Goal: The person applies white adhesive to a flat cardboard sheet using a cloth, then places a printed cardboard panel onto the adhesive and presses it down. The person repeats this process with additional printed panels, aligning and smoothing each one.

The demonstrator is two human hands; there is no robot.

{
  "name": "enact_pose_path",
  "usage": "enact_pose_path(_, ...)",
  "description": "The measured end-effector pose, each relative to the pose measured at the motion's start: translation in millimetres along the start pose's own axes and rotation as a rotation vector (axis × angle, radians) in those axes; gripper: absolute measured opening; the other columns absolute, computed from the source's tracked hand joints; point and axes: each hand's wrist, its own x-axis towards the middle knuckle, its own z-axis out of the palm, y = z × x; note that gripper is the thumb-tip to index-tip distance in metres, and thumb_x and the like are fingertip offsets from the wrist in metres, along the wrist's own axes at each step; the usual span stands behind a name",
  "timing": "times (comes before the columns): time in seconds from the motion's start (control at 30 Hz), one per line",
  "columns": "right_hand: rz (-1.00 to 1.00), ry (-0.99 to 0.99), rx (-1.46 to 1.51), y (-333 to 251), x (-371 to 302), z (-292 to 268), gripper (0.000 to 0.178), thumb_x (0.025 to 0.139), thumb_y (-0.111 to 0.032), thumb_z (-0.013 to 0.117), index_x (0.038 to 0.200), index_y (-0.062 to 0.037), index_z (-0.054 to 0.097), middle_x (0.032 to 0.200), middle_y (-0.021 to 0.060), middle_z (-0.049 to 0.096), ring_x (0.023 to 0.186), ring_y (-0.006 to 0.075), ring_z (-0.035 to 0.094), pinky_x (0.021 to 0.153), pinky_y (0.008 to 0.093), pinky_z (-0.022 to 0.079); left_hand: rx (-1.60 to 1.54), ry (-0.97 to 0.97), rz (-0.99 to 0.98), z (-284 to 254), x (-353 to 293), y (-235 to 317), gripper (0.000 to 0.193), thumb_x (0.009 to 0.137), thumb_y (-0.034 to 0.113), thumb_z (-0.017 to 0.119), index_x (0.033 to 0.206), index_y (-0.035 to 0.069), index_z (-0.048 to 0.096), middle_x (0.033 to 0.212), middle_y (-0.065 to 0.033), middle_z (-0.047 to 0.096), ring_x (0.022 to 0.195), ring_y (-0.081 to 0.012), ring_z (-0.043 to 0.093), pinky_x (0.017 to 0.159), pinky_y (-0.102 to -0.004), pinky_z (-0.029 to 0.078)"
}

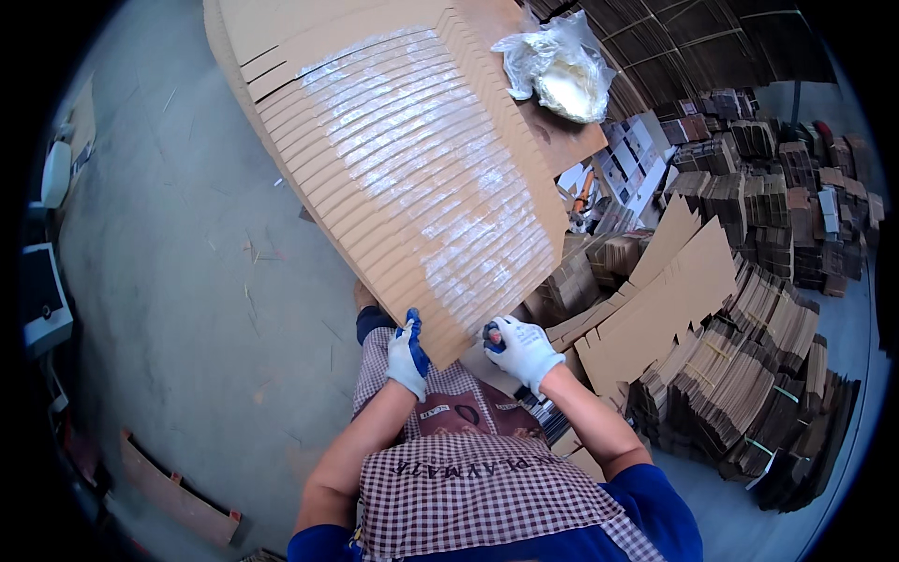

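Observation:
A stack of brown cardboard sheets (318, 178) lies fanned out in overlapping steps in front of me, with slots cut into its far left part. A whitish, wet-looking coat (403, 122) runs in a broad band over the stepped edges. My left hand (408, 356), in a white glove with blue palm, is closed on the near left edge of the cardboard. At the near right corner, my right hand (524, 348), gloved alike, is curled closed. A small reddish end shows at its fingers; I cannot make out what it is.
Beyond the stack, a clear plastic bag holding a pale bowl-like thing (571, 92) rests on a brown board (582, 142). Loose cut cardboard (660, 314) leans at my right, beside strapped cardboard bundles (721, 375). A wooden strip (178, 492) lies on the grey floor at left.

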Motion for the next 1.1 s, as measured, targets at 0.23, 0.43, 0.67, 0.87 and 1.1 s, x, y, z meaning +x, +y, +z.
enact_pose_path(0.23,-0.045,0.665,0.402,-17.5,36.9,-33.9,0.039,0.082,-0.024,0.077,0.114,-0.0078,0.063,0.103,0.0192,0.067,0.093,0.039,0.067,0.08,0.0414,0.055,-0.005,0.017,-0.065,-7.6,4.3,0.4,0.047,0.1,0.03,0.061,0.134,0.001,0.049,0.121,-0.0156,0.065,0.105,-0.0341,0.067,0.088,-0.0508,0.057)
enact_pose_path(0.43,0.119,0.552,0.259,0.2,55.5,-24.5,0.034,0.081,-0.025,0.078,0.106,-0.0065,0.064,0.098,0.0188,0.067,0.087,0.0375,0.067,0.077,0.0415,0.054,0.06,0.059,-0.007,-0.7,-1.4,3.0,0.047,0.1,0.031,0.061,0.135,0.001,0.049,0.121,-0.0162,0.064,0.106,-0.0331,0.066,0.087,-0.0503,0.057)
enact_pose_path(0.67,-0.095,0.821,0.466,-34.7,82.7,-43.6,0.033,0.08,-0.017,0.079,0.108,-0.0055,0.064,0.101,0.0168,0.066,0.09,0.0371,0.066,0.08,0.0405,0.054,0.039,0.02,-0.063,-16.2,5.2,0.2,0.054,0.101,0.034,0.058,0.145,0.007,0.042,0.136,-0.0165,0.057,0.12,-0.0355,0.058,0.101,-0.0536,0.049)
enact_pose_path(0.87,0.111,0.77,0.401,-3.1,106.5,-53.0,0.03,0.081,-0.02,0.079,0.103,-0.0044,0.065,0.095,0.0171,0.066,0.088,0.034,0.067,0.078,0.0394,0.054,0.046,0.131,0.0,1.1,-3.1,0.9,0.042,0.1,0.028,0.063,0.131,0.003,0.052,0.117,-0.0129,0.065,0.102,-0.029,0.067,0.085,-0.0474,0.058)
enact_pose_path(1.1,0.103,0.774,0.324,-2.7,120.8,-68.5,0.03,0.081,-0.018,0.079,0.102,-0.0047,0.064,0.092,0.0147,0.067,0.084,0.0296,0.067,0.076,0.0368,0.053,0.1,0.173,-0.015,-3.5,0.1,1.2,0.038,0.1,0.027,0.063,0.13,0.005,0.055,0.117,-0.0087,0.064,0.102,-0.0256,0.065,0.082,-0.0457,0.058)
